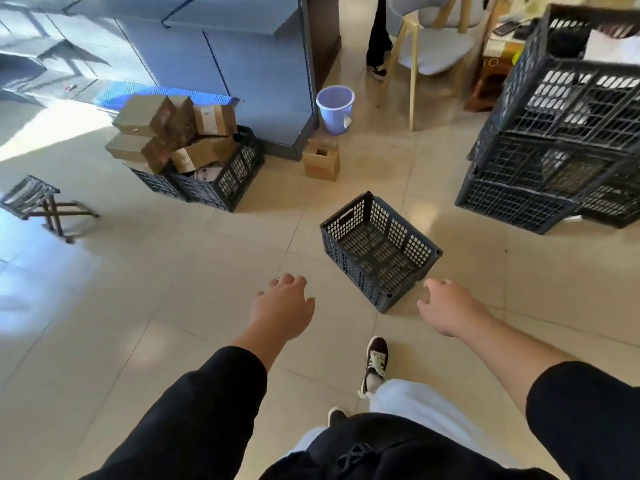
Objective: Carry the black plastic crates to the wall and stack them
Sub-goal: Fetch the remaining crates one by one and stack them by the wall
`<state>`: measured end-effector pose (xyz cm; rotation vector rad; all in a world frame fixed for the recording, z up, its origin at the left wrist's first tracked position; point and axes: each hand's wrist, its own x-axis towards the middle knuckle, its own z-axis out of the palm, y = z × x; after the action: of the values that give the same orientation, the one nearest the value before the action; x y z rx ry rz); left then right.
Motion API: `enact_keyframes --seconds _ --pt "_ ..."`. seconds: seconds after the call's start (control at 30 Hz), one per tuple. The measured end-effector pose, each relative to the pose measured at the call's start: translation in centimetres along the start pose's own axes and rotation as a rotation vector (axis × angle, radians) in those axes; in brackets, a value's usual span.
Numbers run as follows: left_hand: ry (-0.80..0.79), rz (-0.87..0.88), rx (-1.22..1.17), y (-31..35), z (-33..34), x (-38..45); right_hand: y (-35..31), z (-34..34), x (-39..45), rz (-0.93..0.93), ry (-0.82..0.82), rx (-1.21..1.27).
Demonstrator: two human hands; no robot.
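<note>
An empty black plastic crate [381, 251] stands on the tiled floor just ahead of me, turned at an angle. My left hand [282, 303] hovers a little left of its near corner, fingers apart, holding nothing. My right hand [446, 306] hangs just right of that corner, also with fingers spread and not touching the crate. A stack of black crates [561, 143] rises at the right, and another person's hand rests on the top one. A further black crate [225, 181] at the left holds cardboard boxes.
A small cardboard box [321, 161] and a lilac bucket [335, 109] stand by the grey shelving unit [214, 53]. A folding stool [38, 202] is at far left. A chair [433, 46] and someone's legs are at the back. My foot [375, 358] is behind the crate.
</note>
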<state>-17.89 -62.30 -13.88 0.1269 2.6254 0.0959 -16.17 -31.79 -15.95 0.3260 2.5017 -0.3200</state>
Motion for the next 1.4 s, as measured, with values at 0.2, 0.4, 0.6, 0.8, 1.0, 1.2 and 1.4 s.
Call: enact_keyframes --seconds 0.2,0.4,0.6,0.8,1.0,1.2,1.4 --pt "-0.004 0.030 0.043 2.4 -5.1 11.1 1.3 -4.1 9.2 0.104 0.003 0.099" --pt "-0.056 0.044 0.041 5.3 -9.4 19.0 2.0 -8.5 16.5 0.175 -0.063 0.105" --pt "-0.105 0.106 0.096 7.3 -12.6 27.8 1.8 -10.3 22.1 0.243 -0.090 0.252" --pt "-0.175 0.210 0.160 8.0 -13.8 38.4 1.7 -9.1 27.6 0.439 -0.110 0.453" --pt "-0.299 0.325 0.194 7.8 -13.8 49.5 -0.9 -7.4 32.8 0.727 -0.076 0.706" --pt "-0.405 0.414 0.258 8.8 -12.2 58.2 -3.2 -3.9 36.8 0.902 -0.064 0.868" --pt "-0.462 0.413 0.247 9.3 -6.8 65.2 -1.3 1.2 40.8 1.043 -0.073 0.955"
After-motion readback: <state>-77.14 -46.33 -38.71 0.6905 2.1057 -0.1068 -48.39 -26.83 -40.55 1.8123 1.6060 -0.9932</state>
